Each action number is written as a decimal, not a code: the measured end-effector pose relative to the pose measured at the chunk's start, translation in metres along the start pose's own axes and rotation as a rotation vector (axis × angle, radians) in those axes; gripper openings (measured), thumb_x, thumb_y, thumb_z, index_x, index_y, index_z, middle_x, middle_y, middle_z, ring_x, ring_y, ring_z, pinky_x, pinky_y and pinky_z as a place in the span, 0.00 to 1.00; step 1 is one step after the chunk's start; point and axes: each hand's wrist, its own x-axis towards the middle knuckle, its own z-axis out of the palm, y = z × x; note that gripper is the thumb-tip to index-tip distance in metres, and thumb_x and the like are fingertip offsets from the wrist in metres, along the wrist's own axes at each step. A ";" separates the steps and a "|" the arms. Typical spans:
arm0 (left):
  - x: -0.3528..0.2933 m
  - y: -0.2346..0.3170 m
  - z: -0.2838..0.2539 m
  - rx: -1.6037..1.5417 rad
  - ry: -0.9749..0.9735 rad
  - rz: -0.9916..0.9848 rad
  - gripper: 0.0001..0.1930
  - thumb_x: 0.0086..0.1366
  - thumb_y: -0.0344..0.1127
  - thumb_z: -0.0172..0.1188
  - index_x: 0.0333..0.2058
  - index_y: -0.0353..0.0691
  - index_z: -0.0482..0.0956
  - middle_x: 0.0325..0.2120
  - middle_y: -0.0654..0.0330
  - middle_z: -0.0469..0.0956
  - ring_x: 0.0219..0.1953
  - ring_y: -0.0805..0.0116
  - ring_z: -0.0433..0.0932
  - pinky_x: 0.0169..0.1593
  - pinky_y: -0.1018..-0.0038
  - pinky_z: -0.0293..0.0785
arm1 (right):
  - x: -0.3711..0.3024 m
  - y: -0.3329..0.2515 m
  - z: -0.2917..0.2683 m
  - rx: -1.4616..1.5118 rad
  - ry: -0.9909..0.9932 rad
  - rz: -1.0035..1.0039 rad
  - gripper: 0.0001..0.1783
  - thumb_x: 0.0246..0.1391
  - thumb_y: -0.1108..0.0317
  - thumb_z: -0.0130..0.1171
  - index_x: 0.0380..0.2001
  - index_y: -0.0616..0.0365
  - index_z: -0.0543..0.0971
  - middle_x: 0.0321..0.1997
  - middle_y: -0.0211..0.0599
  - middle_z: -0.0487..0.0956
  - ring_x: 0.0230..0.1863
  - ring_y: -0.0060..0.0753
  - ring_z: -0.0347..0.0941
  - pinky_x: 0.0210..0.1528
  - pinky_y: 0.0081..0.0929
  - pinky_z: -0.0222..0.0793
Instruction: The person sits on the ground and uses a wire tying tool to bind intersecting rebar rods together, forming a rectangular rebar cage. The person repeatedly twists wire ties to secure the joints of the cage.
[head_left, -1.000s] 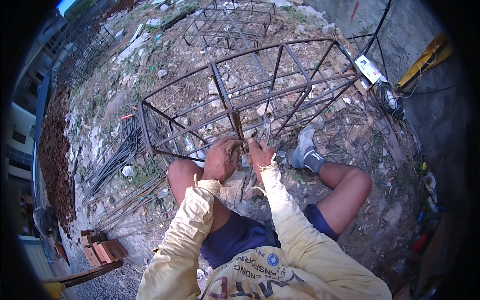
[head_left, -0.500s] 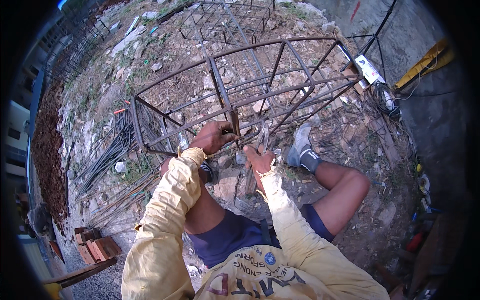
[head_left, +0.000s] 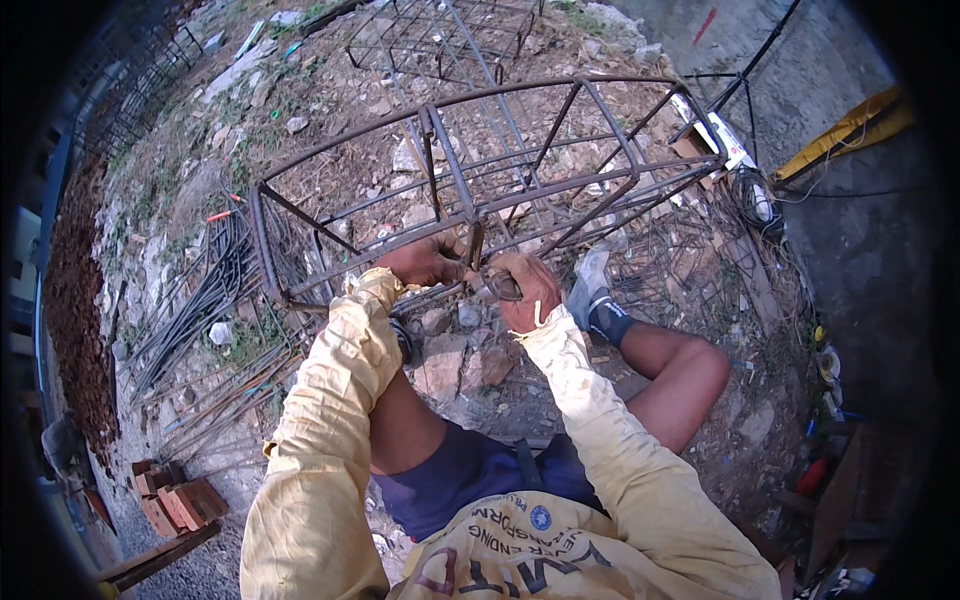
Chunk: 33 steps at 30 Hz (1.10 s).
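Observation:
A rebar cage [head_left: 545, 190] of rusty brown bars and rectangular hoops lies across the ground before me. My left hand [head_left: 425, 262] is closed in a pinch against the lower corner of its middle hoop; what the fingertips hold is too small to make out. Just to the right, my right hand [head_left: 525, 290] is wrapped round metal pincers [head_left: 499, 287]. Their head points left, close to the left fingertips and just below the hoop's corner. Most of the handles are hidden by the palm.
Loose dark rods [head_left: 200, 300] lie in a bundle at the left. Another rebar frame [head_left: 440, 40] stands at the far side. Red bricks [head_left: 180, 500] are stacked at the lower left. Stones [head_left: 485, 365] lie between my legs. A yellow cloth strip [head_left: 845, 135] hangs at the right.
The pincers have turned from pointing up beside the hoop to pointing left at its corner. My right hand has moved up, nearer the left, which has shifted slightly.

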 end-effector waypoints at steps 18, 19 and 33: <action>0.012 -0.009 0.001 0.029 0.008 -0.077 0.16 0.53 0.44 0.74 0.34 0.41 0.83 0.24 0.70 0.76 0.24 0.80 0.68 0.27 0.79 0.63 | -0.041 0.036 -0.027 0.712 0.060 1.186 0.35 0.63 0.38 0.44 0.64 0.50 0.64 0.43 0.35 0.77 0.32 0.27 0.77 0.22 0.26 0.69; 0.010 -0.007 0.002 0.013 0.006 -0.084 0.15 0.53 0.45 0.74 0.32 0.42 0.83 0.21 0.72 0.74 0.21 0.81 0.65 0.24 0.80 0.59 | -0.050 0.057 -0.040 0.673 0.036 1.244 0.33 0.62 0.42 0.49 0.62 0.50 0.63 0.41 0.35 0.73 0.31 0.31 0.76 0.21 0.31 0.71; 0.006 -0.011 -0.001 0.074 -0.010 -0.044 0.15 0.59 0.45 0.67 0.38 0.39 0.81 0.25 0.70 0.75 0.25 0.80 0.69 0.28 0.79 0.65 | -0.018 -0.020 -0.141 0.757 -0.393 1.185 0.19 0.56 0.69 0.62 0.46 0.64 0.67 0.35 0.39 0.73 0.27 0.31 0.78 0.24 0.26 0.78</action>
